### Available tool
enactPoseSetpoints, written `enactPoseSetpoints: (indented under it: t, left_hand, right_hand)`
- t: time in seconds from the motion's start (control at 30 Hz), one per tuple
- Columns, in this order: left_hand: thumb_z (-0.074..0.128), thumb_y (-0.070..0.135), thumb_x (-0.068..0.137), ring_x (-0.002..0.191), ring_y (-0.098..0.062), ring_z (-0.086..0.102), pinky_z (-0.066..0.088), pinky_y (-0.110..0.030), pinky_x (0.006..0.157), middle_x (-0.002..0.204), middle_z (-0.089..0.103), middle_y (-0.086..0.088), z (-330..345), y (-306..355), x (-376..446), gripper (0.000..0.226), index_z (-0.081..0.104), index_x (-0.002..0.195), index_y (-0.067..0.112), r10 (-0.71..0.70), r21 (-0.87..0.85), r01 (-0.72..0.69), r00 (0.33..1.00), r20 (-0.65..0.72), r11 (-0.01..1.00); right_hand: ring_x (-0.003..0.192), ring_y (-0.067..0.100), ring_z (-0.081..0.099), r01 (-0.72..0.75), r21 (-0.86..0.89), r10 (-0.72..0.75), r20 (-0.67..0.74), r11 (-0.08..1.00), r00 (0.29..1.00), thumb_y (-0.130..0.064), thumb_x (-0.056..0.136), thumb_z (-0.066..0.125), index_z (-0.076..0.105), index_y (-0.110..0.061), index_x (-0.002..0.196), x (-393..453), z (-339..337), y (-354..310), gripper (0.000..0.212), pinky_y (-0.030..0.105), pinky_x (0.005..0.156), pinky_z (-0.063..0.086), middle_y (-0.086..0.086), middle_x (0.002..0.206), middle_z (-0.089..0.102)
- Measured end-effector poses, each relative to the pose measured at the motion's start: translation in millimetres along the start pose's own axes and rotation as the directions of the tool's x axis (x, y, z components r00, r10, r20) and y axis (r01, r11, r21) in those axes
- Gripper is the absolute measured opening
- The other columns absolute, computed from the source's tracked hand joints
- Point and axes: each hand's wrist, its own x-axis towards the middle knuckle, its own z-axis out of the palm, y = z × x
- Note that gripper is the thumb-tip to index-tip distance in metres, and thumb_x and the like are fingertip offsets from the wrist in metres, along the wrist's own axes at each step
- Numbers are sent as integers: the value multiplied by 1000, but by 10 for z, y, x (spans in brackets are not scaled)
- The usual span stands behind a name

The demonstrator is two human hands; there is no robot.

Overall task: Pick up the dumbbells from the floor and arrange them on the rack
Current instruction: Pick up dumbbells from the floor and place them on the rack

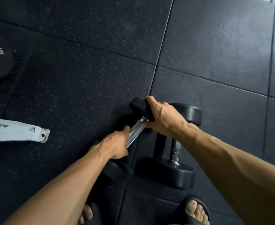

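Speckled black rubber floor tiles (88, 75) meet at seams.

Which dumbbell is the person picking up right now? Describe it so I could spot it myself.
Start at the dark speckled rubber floor, then look low and centre, just above the person's sandalled feet. Two black dumbbells are there; the held dumbbell is the left one, tilted, its shiny handle gripped by the left hand and its far head by the right hand. The other dumbbell is untouched.
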Motion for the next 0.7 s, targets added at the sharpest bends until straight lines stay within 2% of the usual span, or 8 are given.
enactPoseSetpoints:
  t: [0.07,0.23,0.37,0.53,0.6,0.63,0.67,0.7]
  left_hand:
    - [73,19,77,100,-31,59,43,-30,72,113,58,-13,-41,-9,14,68,29,129,12,-8,-13,8,999,32,1000]
    - [63,14,80,105,-32,58,49,-41,88,117,55,-8,52,38,-38,62,26,129,16,-68,-36,69,997,36,997]
    - [62,13,81,101,-30,61,51,-35,80,116,56,-8,95,108,-229,60,27,129,18,-96,-96,102,993,62,990]
    - [65,11,80,91,-29,67,58,-41,77,116,56,-10,-117,312,-818,60,29,127,21,-129,-247,152,986,106,957]
    - [68,13,79,86,-23,65,59,-34,68,112,56,-7,-316,428,-1133,59,30,125,19,-126,-286,146,988,87,947]
    - [69,14,79,82,-19,63,56,-25,57,108,55,-4,-435,499,-1302,57,32,123,19,-123,-303,137,990,67,943]
    - [69,15,80,77,-14,59,49,-18,46,105,53,-2,-567,578,-1483,55,33,120,19,-122,-319,130,992,45,939]
    - [69,15,80,74,-12,56,44,-17,40,104,52,-1,-711,664,-1677,52,34,117,19,-124,-340,126,992,26,932]
  right_hand:
    - [82,41,62,-19,11,19,-21,1000,1000,-25,79,74,37,-12,120,10,8,-5,56,42,69,49,12,94,66]
    - [78,42,62,-33,37,34,-37,999,999,-21,83,66,37,-15,123,-73,24,13,51,48,71,53,16,92,66]
    - [79,41,62,14,40,-12,-31,999,999,-23,82,65,40,-17,125,-198,-71,-18,51,45,71,53,15,90,66]
    - [78,37,63,91,28,-91,-7,995,996,-25,80,67,42,-23,126,-448,-537,-297,52,43,69,54,11,90,66]
    - [78,35,63,132,11,-132,-9,991,991,-24,80,67,43,-24,128,-582,-876,-460,53,42,68,55,10,90,67]
    - [79,35,63,151,1,-151,-13,988,988,-24,81,67,44,-24,128,-654,-1077,-546,53,41,68,54,10,91,67]
    - [79,35,64,169,-11,-169,-18,986,985,-24,81,67,45,-23,129,-733,-1296,-637,53,41,68,54,10,92,67]
    - [80,36,64,187,-23,-187,-24,982,982,-24,81,66,45,-23,129,-819,-1534,-735,52,40,67,54,10,92,67]
